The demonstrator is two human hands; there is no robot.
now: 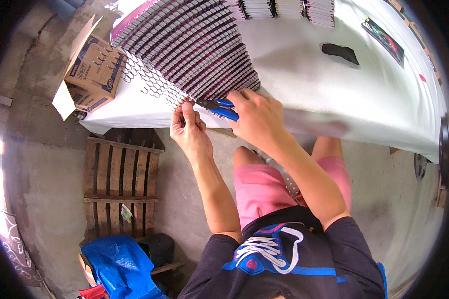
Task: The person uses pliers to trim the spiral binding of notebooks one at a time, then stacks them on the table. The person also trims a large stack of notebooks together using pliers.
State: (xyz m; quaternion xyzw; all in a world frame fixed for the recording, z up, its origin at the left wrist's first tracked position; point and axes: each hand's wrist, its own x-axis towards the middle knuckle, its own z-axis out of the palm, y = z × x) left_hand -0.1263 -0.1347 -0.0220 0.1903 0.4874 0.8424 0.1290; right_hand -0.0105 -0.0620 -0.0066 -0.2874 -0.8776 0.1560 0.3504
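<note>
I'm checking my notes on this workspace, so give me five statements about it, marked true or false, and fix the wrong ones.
1. The right hand holds blue-handled pliers. True.
2. The left hand lies flat, away from the coils. False: the left hand is closed at the coils' near end, by the pliers.
3. The open box stands right of the booklets. False: the box is to their left.
4. A small black object lies on the white cloth. True.
5. The blue tarp lies on the white cloth. False: the tarp is down by the wooden pallet.
</note>
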